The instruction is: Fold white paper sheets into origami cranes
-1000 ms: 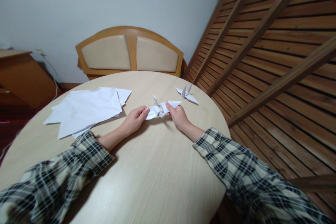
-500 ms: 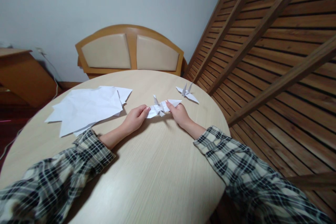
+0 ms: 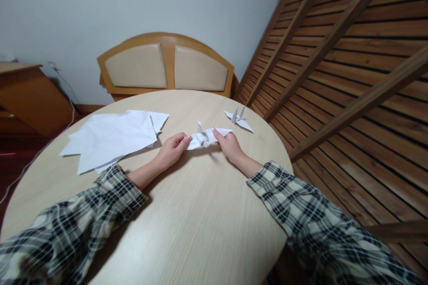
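Note:
A white origami crane [image 3: 202, 136] is stretched between my two hands, just above the tabletop, with its wings spread sideways and one narrow point standing up. My left hand [image 3: 173, 150] pinches the left wing, thumb on top. The right wing is gripped by my right hand [image 3: 229, 146], its thumb also on the upper face and the other fingers hidden below the paper. Beyond my right hand a second white paper crane [image 3: 238, 119] rests on the table, its two thin points upright.
Several white paper sheets [image 3: 115, 138] lie overlapping on the left of the round wooden table [image 3: 197, 218]. A padded headboard [image 3: 167, 62] stands behind it. Wooden slats [image 3: 327, 80] rise close along the right side, and a wooden cabinet [image 3: 30, 98] is at far left.
The held crane's front point has tucked in lower against its body. Both hands keep their grip on the wings, nearly in place. The view has shifted very slightly.

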Tool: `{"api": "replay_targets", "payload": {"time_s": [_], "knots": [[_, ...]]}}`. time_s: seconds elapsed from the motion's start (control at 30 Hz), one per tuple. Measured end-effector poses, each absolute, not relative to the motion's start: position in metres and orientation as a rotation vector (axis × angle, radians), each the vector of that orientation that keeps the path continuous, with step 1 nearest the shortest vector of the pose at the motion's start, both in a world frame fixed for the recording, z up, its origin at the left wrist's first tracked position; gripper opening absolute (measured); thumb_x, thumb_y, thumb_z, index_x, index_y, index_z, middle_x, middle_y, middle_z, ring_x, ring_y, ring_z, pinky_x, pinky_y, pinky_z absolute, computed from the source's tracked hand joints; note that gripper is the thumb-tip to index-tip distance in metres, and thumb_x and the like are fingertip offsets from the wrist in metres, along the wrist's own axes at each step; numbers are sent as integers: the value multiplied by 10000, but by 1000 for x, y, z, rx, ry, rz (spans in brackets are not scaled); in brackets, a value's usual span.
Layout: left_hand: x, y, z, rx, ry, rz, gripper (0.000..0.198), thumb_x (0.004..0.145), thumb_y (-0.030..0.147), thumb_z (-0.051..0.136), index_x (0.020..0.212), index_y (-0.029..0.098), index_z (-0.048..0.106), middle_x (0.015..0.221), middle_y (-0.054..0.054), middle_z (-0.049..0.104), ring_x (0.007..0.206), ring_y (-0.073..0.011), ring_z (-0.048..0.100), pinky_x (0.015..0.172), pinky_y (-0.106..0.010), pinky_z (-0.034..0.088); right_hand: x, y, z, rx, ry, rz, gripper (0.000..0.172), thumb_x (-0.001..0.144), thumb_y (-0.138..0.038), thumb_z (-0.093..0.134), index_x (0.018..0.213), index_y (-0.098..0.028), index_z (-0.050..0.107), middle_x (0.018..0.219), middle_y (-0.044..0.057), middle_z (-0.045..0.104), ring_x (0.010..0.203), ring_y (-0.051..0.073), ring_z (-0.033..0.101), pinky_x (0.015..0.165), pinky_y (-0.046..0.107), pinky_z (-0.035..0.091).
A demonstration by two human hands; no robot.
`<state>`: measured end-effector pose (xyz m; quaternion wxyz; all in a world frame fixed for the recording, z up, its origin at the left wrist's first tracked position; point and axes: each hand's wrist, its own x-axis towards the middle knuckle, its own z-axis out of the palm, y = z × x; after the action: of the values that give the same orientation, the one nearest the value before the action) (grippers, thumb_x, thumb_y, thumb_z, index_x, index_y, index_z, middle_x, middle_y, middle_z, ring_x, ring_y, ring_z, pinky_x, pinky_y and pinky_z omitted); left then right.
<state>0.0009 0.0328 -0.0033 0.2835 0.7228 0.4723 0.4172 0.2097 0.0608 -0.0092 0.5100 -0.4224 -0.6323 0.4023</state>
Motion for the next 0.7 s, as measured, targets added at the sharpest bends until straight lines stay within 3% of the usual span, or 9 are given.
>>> {"api": "replay_targets", "payload": {"time_s": [0.2,0.5,0.7], "knots": [[2,29,1,1790,1208,1110,309,885,413,525,648,220,480,559,6,483,537,-141,428,513,-287,326,213,65,-10,-1072,-1458,956,457,807,-615,527,606,-204,512,568,-8,523,574,137,483,591,277,386],[-2,35,-3,1678,1318,1360,224,918,309,480,731,205,547,702,-14,569,688,-157,518,671,-300,421,221,73,-11,-1092,-1453,907,532,812,-691,475,598,-205,502,531,-16,489,533,123,458,562,264,348],[-4,37,-6,1687,1348,1349,303,918,351,491,652,212,524,623,-2,506,599,-149,445,583,-301,370,223,74,-10,-1110,-1463,867,543,818,-697,475,585,-207,495,517,-17,477,513,122,441,546,266,339]]}}
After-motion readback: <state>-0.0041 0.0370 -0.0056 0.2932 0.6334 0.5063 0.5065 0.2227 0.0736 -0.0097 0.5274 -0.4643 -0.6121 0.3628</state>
